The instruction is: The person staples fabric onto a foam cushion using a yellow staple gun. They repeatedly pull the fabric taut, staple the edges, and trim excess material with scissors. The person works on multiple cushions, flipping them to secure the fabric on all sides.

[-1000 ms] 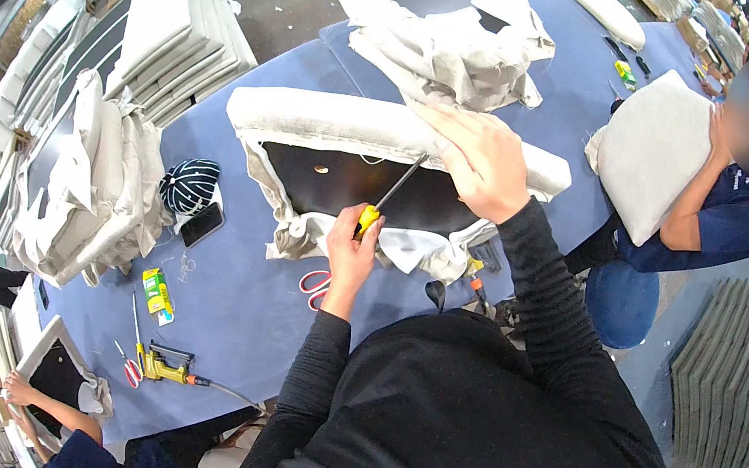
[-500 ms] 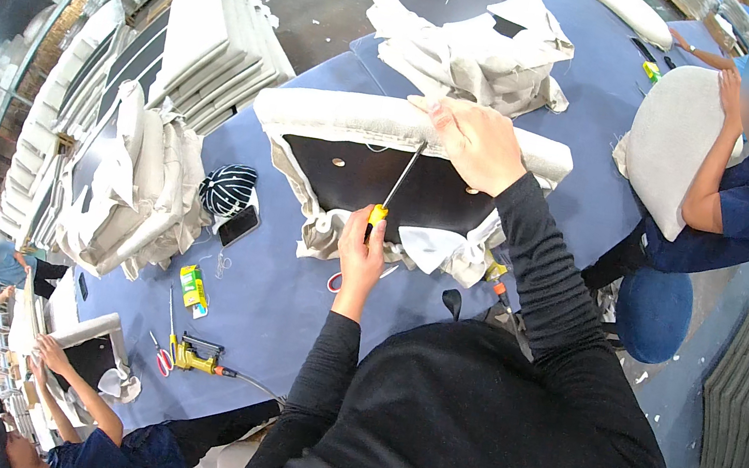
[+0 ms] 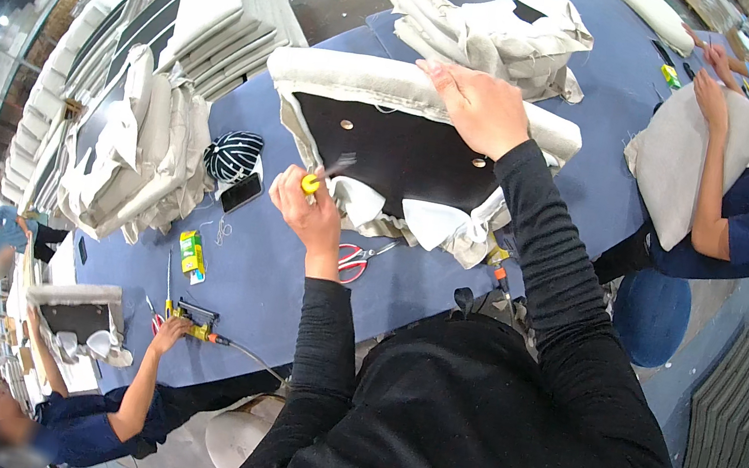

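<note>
table with broad blue top (image 3: 255,308): under the work, ahead of the person.

panel, oblong, of padded cream fabric with black backing board (image 3: 387,153): on the table directly ahead of both hands, board side showing. long axis left to right across the person's front; thick padded edge far, loose fabric near.

right hand (image 3: 486,115), bare, black-sleeved: the nearer one, laid on the far padded edge right of its middle; whether its fingers grip or only rest, cannot tell.

left hand (image 3: 311,214), bare, black-sleeved: by the near left corner, panel lying ahead and to its right; fingers closed around a slender tool with yellow handle (image 3: 310,185). blurred shaft slants forward and right over the board, well apart from the far edge; tip contact cannot be told.

scissors with red-and-white handles (image 3: 351,265): on the table, just beside the left wrist.
</note>
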A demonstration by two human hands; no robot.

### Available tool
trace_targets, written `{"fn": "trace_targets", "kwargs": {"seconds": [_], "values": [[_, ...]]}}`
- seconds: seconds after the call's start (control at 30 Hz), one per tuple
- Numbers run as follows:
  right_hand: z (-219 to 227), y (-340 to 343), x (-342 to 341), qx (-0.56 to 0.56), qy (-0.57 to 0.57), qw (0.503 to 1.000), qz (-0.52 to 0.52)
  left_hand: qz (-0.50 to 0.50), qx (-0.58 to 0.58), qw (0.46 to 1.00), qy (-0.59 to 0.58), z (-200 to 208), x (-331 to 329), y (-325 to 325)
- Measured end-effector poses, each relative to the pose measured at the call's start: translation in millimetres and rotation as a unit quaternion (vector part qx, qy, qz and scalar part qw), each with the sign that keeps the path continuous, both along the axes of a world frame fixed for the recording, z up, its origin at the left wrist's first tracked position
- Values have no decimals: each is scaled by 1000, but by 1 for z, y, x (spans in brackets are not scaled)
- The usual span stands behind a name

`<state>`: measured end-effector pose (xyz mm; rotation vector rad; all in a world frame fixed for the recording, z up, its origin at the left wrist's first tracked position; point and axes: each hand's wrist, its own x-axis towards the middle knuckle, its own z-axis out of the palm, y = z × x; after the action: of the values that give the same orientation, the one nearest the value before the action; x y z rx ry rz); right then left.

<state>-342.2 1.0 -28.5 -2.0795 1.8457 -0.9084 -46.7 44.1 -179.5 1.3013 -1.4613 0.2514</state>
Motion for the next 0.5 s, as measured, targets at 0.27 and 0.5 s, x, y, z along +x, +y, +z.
{"fn": "trace_targets", "kwargs": {"seconds": [0.27, 0.5], "values": [[-6, 11, -11, -88, 23, 995, 47, -5, 264, 834, 484, -122, 61, 178], [1, 16, 11, -108, -16, 988, 105, 66, 61, 362, 928, -204, 128, 312]]}}
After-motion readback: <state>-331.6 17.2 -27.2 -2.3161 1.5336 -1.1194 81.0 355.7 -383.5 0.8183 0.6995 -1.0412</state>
